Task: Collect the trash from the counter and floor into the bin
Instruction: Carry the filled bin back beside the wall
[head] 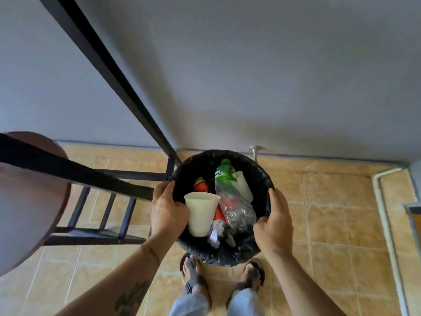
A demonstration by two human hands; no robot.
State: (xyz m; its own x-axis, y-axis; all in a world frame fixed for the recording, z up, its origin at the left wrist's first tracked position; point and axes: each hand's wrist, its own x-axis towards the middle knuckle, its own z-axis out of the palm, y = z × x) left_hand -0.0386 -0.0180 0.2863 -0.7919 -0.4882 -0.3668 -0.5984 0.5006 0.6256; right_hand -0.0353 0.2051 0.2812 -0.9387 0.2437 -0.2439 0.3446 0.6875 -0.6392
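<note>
A round bin (pixel 248 161) lined with a black bag is held in front of me above the tiled floor. My left hand (pixel 167 210) grips its left rim and my right hand (pixel 274 221) grips its right rim. Inside lie a white plastic cup (pixel 200 213), a second white cup (pixel 243 185), a crushed clear bottle with a green cap (pixel 230 195), a red bottle with a yellow cap (pixel 200 184) and crumpled paper (pixel 215 231).
A black metal frame (pixel 104 62) and a round brown counter edge (pixel 29 197) stand to the left. The grey wall (pixel 273 76) is straight ahead. A white pipe (pixel 385 220) runs along the floor at right. My sandalled feet (pixel 191 272) stand below the bin.
</note>
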